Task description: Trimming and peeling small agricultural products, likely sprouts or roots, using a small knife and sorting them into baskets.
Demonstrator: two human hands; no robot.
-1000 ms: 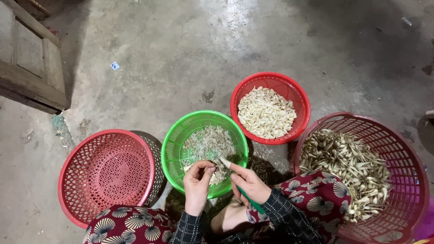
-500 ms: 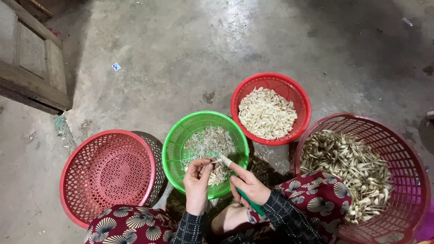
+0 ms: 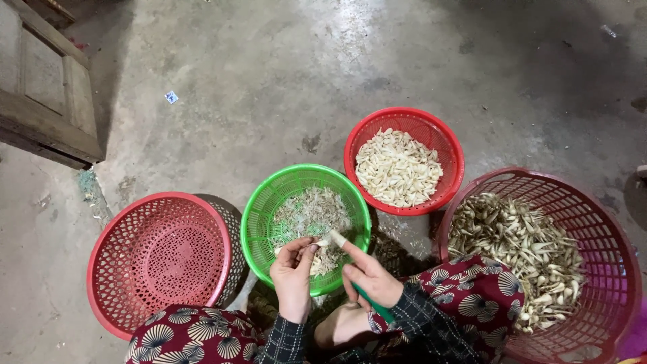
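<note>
Rough, stained concrete floor (image 3: 269,81) fills my view. Over the green mesh basket (image 3: 269,202) of papery peelings, my left hand (image 3: 293,269) pinches a small pale bulb (image 3: 322,241), while my right hand (image 3: 369,276) grips a green-handled knife (image 3: 367,296). Since a moment ago, both hands have barely shifted.

A single head camera looks steeply down, close above the hands (image 3: 330,273) and floor (image 3: 269,81).
</note>
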